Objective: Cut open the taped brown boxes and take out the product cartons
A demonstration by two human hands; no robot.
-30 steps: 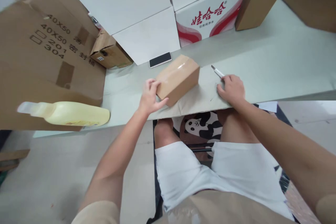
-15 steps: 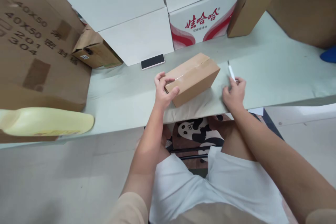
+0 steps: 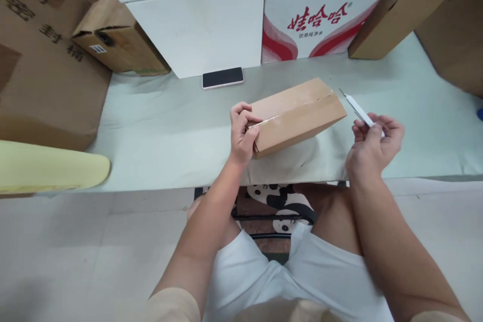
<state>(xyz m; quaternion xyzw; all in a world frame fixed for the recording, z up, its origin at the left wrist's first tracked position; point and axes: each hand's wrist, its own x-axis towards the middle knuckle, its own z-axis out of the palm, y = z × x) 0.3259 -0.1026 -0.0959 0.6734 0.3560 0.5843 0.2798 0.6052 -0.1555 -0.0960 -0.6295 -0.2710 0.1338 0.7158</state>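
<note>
A small brown cardboard box [image 3: 298, 113], taped shut along its top seam, lies on the pale green table [image 3: 169, 136] in front of me. My left hand [image 3: 243, 131] grips the box's near left corner, fingers curled over the top edge. My right hand [image 3: 373, 143] is lifted just right of the box and pinches a slim white utility knife [image 3: 356, 106], whose blade points up and left toward the box's right end.
A black phone [image 3: 222, 77] lies behind the box. White cartons [image 3: 196, 30], one with red print [image 3: 317, 20], line the back. Brown cardboard boxes [image 3: 41, 60] stand at left and right [image 3: 396, 15]. A pale yellow bottle [image 3: 49, 167] lies at the near left edge.
My right hand has picked the knife up off the table and raised it. My left hand has shifted its grip on the box's corner. The view has moved closer.
</note>
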